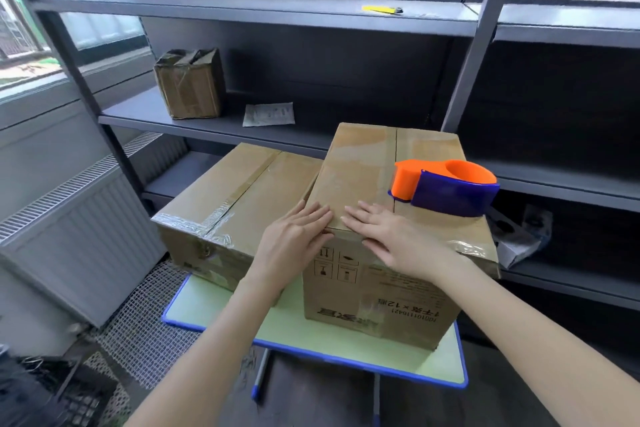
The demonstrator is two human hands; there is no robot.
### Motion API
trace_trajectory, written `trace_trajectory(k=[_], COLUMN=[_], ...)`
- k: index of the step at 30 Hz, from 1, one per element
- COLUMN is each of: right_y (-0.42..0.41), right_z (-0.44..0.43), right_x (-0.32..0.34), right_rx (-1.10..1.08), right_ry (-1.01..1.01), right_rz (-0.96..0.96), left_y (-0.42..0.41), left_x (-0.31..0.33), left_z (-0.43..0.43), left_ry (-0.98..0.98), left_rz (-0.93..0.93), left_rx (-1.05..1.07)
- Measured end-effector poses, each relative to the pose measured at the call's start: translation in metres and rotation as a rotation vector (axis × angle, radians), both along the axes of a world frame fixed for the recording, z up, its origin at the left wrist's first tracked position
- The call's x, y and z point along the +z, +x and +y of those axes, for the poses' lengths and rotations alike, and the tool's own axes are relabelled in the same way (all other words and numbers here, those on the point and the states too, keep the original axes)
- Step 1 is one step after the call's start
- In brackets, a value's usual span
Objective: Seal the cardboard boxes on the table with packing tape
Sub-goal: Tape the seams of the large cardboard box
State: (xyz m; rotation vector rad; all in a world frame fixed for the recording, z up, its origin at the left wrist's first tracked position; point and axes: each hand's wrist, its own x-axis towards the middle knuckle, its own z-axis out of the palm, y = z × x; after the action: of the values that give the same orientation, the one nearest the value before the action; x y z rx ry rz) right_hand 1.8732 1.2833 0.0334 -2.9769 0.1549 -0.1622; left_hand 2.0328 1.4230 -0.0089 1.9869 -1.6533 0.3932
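Observation:
Two cardboard boxes stand on a small green table with a blue rim (349, 354). The taller right box (374, 291) has its flaps down, with a seam running along its top. An orange and blue tape dispenser (446, 185) rests on that top, at the right. My left hand (294, 239) and my right hand (384, 236) lie flat, fingers straight, pressing the near left corner of the taller box. The lower left box (221, 208) carries clear tape along its seam and over its near edge.
Grey metal shelving stands behind and to the right. One shelf holds a small taped box (190, 83) and a paper slip (268, 114); a yellow cutter (381, 9) lies higher up. A radiator (79, 218) and white mesh are at the left.

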Motion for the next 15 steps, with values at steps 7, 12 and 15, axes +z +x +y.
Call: trace_trajectory(k=[7, 12, 15], right_y=[0.050, 0.068, 0.068], right_z=[0.027, 0.034, 0.033], right_x=[0.004, -0.001, -0.003], right_rx=[-0.036, -0.047, -0.056], right_ry=[0.061, 0.065, 0.058], right_rz=[-0.048, -0.014, -0.028], left_y=[-0.006, -0.002, -0.002], left_x=[-0.004, -0.007, -0.008], left_z=[0.024, 0.023, 0.023], left_ry=[-0.043, -0.059, -0.073], left_rz=[0.434, 0.554, 0.489], left_rx=[0.372, 0.285, 0.269])
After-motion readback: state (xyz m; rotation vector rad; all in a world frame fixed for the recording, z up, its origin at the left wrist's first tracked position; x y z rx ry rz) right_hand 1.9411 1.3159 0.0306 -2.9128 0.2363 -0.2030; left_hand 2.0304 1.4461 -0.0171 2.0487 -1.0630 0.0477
